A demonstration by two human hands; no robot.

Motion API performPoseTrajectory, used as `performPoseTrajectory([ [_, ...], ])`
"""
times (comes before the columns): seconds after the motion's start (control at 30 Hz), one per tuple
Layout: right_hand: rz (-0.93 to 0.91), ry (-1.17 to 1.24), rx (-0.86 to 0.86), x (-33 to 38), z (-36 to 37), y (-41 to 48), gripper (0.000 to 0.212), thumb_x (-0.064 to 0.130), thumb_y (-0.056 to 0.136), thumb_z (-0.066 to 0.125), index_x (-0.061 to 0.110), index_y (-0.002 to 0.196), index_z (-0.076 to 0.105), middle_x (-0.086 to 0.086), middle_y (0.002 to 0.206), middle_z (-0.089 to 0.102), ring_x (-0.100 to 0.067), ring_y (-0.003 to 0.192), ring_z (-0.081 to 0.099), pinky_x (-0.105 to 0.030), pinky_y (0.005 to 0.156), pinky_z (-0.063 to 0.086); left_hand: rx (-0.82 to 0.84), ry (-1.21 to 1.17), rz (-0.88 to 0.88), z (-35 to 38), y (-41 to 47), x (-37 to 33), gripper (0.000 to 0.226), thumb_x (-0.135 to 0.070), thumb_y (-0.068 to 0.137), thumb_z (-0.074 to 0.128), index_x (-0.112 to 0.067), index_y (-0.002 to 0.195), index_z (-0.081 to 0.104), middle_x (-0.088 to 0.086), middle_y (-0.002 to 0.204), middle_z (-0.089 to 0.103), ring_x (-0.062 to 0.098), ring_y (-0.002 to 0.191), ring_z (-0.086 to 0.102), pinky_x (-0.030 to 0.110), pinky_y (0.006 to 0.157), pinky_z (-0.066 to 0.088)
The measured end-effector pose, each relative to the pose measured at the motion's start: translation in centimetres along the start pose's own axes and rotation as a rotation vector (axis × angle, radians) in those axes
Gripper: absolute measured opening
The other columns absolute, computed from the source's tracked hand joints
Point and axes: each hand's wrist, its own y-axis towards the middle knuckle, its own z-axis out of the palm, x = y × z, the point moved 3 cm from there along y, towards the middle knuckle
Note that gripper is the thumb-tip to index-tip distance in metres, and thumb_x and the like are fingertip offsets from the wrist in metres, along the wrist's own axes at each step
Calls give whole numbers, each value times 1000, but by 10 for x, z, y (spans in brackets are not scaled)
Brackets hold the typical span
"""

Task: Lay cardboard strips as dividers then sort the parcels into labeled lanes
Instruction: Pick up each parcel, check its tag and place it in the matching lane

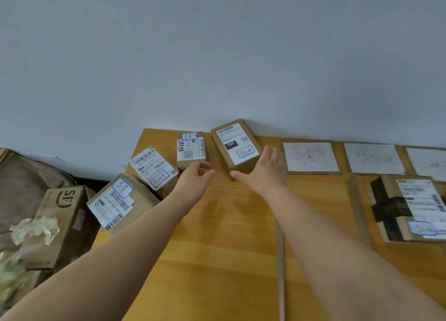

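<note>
While both hands reach toward the far-left corner of the wooden surface (229, 236), the sorting step looks to be in hand: cardboard strips (280, 267) already lie as dividers and handwritten lane labels (311, 157) sit along the far edge at right. The right hand (266, 170) has its fingers spread, resting against the near right side of a parcel marked 15H (235, 145); the left hand (194, 179) hovers just near a smaller parcel (190, 149), fingers loosely curled and pinching nothing. Three more unsorted parcels lie along the left edge, and one taped parcel (407, 208) already sits in a lane at right. Next, I judge, a parcel must be gripped, its name read, and carried to the matching lane. A plain pale wall stands behind; an SF carton (61, 221) sits off the surface at left.
</note>
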Motion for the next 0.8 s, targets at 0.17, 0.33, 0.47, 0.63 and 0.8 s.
performPoseTrajectory([
  [0.17,66,-5,-3,18,21,19,136,84,62,58,4,152,-5,-15,160,5,-30,149,7,-48,120,10,4,1,-7,-10,30,8,27,-27,95,55,-20,121,56,-2,113,62,17,104,60,29,80,45],
  [0.33,86,91,-44,21,31,29,133,72,63,69,3,151,-3,-15,157,13,-30,145,17,-42,118,18,40,-11,-14,-7,38,16,29,-27,95,55,-21,123,56,-1,114,61,17,105,59,28,82,46],
  [0.47,54,212,-137,22,30,27,117,57,62,78,2,144,16,-11,138,33,-24,124,38,-31,100,40,75,-45,-24,-2,39,16,32,-28,95,56,-19,126,54,2,116,61,17,103,59,25,77,47],
  [0.63,-39,356,-251,16,11,-19,119,51,64,82,4,147,12,-10,146,25,-22,130,33,-22,99,32,151,-214,-48,5,23,2,67,-44,88,63,-20,143,36,0,132,53,19,119,53,37,97,47],
  [0.8,-196,570,-465,13,-19,-74,117,55,55,80,5,141,18,-9,133,30,-17,119,37,-33,96,49,301,-512,-31,16,-7,-26,107,-50,69,78,-37,151,10,-10,126,58,18,124,52,52,105,39],
])
